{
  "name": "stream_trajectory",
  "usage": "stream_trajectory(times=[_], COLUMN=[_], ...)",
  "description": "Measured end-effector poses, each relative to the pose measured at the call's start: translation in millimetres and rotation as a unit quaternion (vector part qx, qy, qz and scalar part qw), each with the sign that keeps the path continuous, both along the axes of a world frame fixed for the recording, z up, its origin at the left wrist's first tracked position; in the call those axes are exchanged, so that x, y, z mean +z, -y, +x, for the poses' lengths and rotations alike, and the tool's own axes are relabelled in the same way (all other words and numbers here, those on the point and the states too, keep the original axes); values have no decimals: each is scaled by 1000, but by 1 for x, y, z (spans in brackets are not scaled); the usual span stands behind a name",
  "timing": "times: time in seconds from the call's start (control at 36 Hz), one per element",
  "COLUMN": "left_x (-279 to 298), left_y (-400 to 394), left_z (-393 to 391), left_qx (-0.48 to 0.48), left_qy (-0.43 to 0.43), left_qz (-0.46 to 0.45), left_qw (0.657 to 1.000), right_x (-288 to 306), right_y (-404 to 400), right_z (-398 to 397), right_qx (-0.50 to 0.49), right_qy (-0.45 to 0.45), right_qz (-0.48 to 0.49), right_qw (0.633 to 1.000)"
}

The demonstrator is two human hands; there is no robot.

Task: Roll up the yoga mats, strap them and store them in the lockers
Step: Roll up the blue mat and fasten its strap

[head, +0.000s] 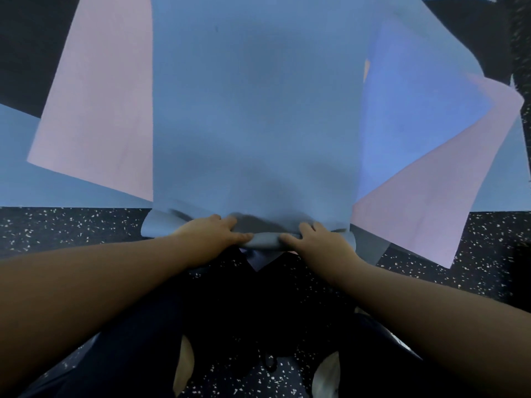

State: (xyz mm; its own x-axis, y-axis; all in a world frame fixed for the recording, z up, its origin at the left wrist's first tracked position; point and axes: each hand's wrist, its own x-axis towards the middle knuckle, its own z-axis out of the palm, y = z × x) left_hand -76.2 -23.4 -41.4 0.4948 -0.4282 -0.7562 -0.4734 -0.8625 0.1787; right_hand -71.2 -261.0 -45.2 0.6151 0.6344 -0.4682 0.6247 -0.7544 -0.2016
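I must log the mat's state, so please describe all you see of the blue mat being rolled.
The blue mat is matte and looks like foam. It lies flat on top of the overlapping pink mats. Only its near edge is curled into a small roll. The left hand and right hand grip this roll.

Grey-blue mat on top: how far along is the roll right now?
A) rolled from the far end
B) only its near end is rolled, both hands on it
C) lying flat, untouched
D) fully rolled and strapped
B: the left hand and right hand grip a small roll at the near end of the grey-blue mat, while the rest lies flat beyond.
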Motion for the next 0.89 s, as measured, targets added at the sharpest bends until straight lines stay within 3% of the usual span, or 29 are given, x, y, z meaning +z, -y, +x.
stream_trajectory(times=[0.19,0.31,0.47,0.64,0.78,0.89], left_x=[-12,-15,-17,-18,-11,-13], left_y=[-13,-10,-10,-12,-7,-8], left_z=[-4,-6,-5,-1,-1,-3], left_qx=[123,147,219,186,122,87], left_qy=[-9,61,59,115,145,157], left_qz=[-83,-44,-47,-77,-36,-12], left_qw=[989,986,973,973,981,984], right_x=[4,8,4,-2,0,-1], right_y=[1,-2,-4,-3,-6,-5], right_z=[7,10,19,26,24,23], right_qx=[-24,-43,-54,-72,-70,5], right_qy=[-39,-54,-84,-81,-47,102], right_qz=[-27,-24,-34,-17,-53,-27], right_qw=[999,997,994,994,995,994])
